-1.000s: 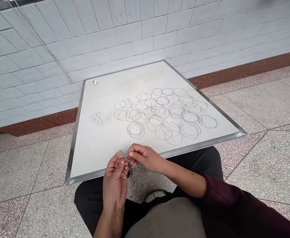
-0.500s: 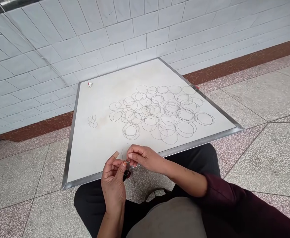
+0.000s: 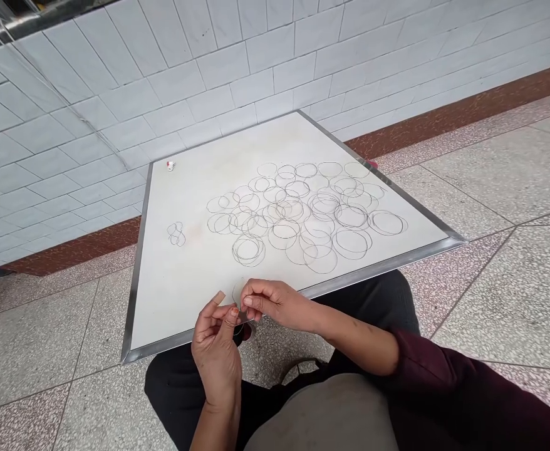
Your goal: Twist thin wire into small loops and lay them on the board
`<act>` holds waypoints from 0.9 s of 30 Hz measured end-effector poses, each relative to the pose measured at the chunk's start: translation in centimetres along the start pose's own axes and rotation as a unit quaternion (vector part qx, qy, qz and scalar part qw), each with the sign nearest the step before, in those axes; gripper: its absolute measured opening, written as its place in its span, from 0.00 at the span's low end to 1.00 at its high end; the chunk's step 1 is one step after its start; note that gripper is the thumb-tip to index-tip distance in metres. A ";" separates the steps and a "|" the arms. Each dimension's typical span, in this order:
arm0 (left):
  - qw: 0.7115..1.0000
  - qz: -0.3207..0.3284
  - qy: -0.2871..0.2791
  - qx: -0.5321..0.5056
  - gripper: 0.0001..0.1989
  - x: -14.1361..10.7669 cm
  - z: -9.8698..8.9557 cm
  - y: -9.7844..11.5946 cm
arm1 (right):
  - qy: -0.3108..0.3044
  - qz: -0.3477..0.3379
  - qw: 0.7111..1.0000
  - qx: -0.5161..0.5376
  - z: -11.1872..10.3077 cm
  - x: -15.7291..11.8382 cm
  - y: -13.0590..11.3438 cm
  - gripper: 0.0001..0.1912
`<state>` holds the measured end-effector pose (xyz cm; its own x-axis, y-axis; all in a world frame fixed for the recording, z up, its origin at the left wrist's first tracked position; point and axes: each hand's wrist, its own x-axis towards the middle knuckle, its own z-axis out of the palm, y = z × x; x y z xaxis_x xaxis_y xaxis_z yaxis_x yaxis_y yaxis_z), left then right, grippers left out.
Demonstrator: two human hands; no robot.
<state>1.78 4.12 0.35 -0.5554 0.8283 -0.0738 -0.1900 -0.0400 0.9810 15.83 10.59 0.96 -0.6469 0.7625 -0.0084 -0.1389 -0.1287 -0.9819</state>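
The bare left hand (image 3: pixel 217 357) pinches a thin, dark, curved wire (image 3: pixel 233 293) above the white, metal-rimmed table's (image 3: pixel 171 307) near edge; the right hand's (image 3: pixel 275 304) fingertips close together beside it, any grip indiscernible. Beyond lie overlapping dark, thin rings (image 3: pixel 285 220).

Thin, dark wire (image 3: pixel 233 293), visibly curved; lower portion pinched at the fingertips of the left hand (image 3: pixel 217 352); upper arc rises beside the right hand (image 3: pixel 277 304), above the table's (image 3: pixel 166 307) near edge; full outline indistinct.
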 end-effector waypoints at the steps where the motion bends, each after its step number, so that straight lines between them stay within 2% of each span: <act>1: 1.000 -0.011 -0.001 -0.010 0.20 0.1 0.0 -0.1 | 0.001 -0.002 1.000 0.001 0.0 0.0 0.0 0.12; 6: 0.996 -0.068 -0.005 -0.053 0.20 0.5 0.2 -0.1 | -0.006 -0.009 1.000 -0.005 0.1 0.2 0.2 0.10; 11: 0.989 -0.118 -0.051 -0.071 0.20 0.6 0.2 0.0 | -0.016 -0.013 1.000 -0.002 0.1 0.2 0.5 0.09; 13: 0.987 -0.131 -0.057 -0.078 0.20 0.6 0.2 0.0 | 0.001 -0.022 1.000 -0.003 0.2 0.1 0.8 0.06; 16: 0.984 -0.147 -0.053 -0.086 0.20 0.6 0.1 -0.1 | 0.066 -0.084 0.992 -0.073 0.1 0.2 1.3 0.23; 18: 0.981 -0.162 -0.058 -0.089 0.20 0.6 0.1 -0.1 | 0.098 -0.149 0.970 -0.164 -0.1 0.2 1.5 0.27; 23: 0.976 -0.179 -0.078 -0.099 0.21 0.5 0.0 0.0 | 0.112 -0.272 0.881 -0.372 -0.9 0.1 1.4 0.10; 27: 0.981 -0.153 -0.098 -0.068 0.22 0.6 -0.3 0.0 | 0.078 -0.331 0.826 -0.448 -1.6 0.2 0.6 0.10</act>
<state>1.22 4.44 0.27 -0.2915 0.9042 -0.3123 -0.4368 0.1646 0.8844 16.87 11.68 0.10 -0.5368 0.5593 0.6317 0.2337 0.8179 -0.5257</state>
